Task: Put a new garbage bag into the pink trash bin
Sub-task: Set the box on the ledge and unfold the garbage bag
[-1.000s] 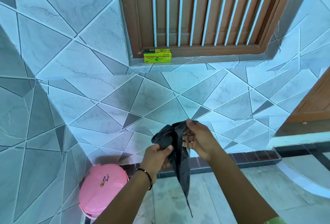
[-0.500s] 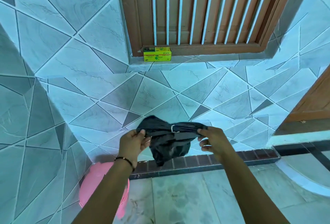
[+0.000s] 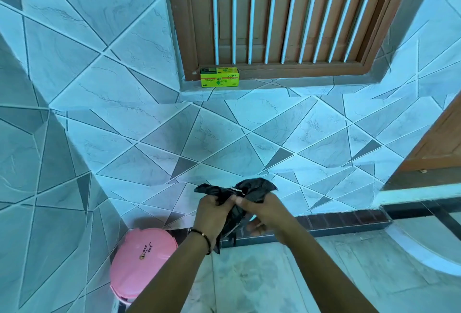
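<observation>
A crumpled black garbage bag (image 3: 252, 189) is bunched between both hands at chest height in front of the tiled wall. My left hand (image 3: 213, 210) grips its left part, and my right hand (image 3: 265, 210) grips its right part; the thumbs nearly touch. A tail of the bag hangs down below my left wrist. The pink trash bin (image 3: 143, 260) stands on the floor at the lower left with its lid closed, partly hidden by my left forearm.
A yellow-green box (image 3: 219, 80) rests on the sill under a barred wooden window (image 3: 274, 18). Tiled walls meet in a corner behind the bin. A dark skirting strip (image 3: 349, 220) runs along the floor. A wooden door frame (image 3: 439, 148) stands at the right.
The bag was stretched wide between my hands half a second ago; now my hands have come together and bunched it. The view has tilted slightly, showing more of the bin.
</observation>
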Available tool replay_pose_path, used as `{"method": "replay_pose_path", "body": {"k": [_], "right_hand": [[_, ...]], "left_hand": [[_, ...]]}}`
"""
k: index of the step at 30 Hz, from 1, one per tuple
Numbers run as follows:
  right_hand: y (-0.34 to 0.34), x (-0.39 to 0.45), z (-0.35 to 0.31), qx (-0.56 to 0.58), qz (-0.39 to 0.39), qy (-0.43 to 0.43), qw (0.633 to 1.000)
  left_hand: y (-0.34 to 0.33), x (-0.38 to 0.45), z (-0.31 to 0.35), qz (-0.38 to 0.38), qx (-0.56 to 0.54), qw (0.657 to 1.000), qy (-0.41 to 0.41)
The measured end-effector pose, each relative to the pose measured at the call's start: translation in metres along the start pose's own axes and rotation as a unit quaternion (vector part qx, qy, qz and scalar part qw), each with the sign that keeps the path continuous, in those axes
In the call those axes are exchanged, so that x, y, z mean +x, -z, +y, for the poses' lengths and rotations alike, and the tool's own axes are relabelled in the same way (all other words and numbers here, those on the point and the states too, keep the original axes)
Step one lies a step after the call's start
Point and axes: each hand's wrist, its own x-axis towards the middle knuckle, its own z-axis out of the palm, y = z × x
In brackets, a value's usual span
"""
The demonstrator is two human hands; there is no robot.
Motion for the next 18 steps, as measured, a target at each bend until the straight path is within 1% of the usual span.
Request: {"method": "replay_pose_path", "body": {"k": [2, 4, 6, 8, 10, 12, 15, 17, 18], "right_hand": [[-0.004, 0.0, 0.004, -0.003, -0.012, -0.046, 0.999], [0.008, 0.002, 0.005, 0.039, -0.009, -0.076, 0.996], [0.032, 0.005, 0.004, 0.096, 0.017, -0.082, 0.992], [0.054, 0.006, 0.005, 0.125, 0.048, -0.076, 0.988], [0.061, 0.007, 0.008, 0.132, 0.072, -0.064, 0.987], [0.055, 0.007, 0.008, 0.163, 0.064, -0.061, 0.983], [0.034, 0.002, 0.007, 0.241, -0.021, -0.092, 0.966], [0.022, 0.004, 0.011, 0.233, -0.043, -0.089, 0.967], [0.019, 0.006, 0.015, 0.212, -0.027, -0.078, 0.974]], "left_hand": [[-0.003, -0.002, -0.003, -0.012, 0.025, 0.999, -0.027], [0.002, 0.0, -0.004, 0.01, 0.019, 0.999, -0.03], [0.014, 0.007, -0.002, 0.05, -0.08, 0.996, 0.002], [0.027, 0.013, 0.002, 0.064, -0.179, 0.981, 0.036], [0.033, 0.017, 0.002, 0.068, -0.199, 0.976, 0.05], [0.029, 0.017, 0.002, 0.06, -0.186, 0.98, 0.047], [0.018, 0.011, 0.0, 0.058, -0.093, 0.994, -0.022], [0.012, 0.005, -0.001, 0.056, -0.07, 0.995, -0.053], [0.01, 0.004, -0.002, 0.052, -0.072, 0.995, -0.054]]}}
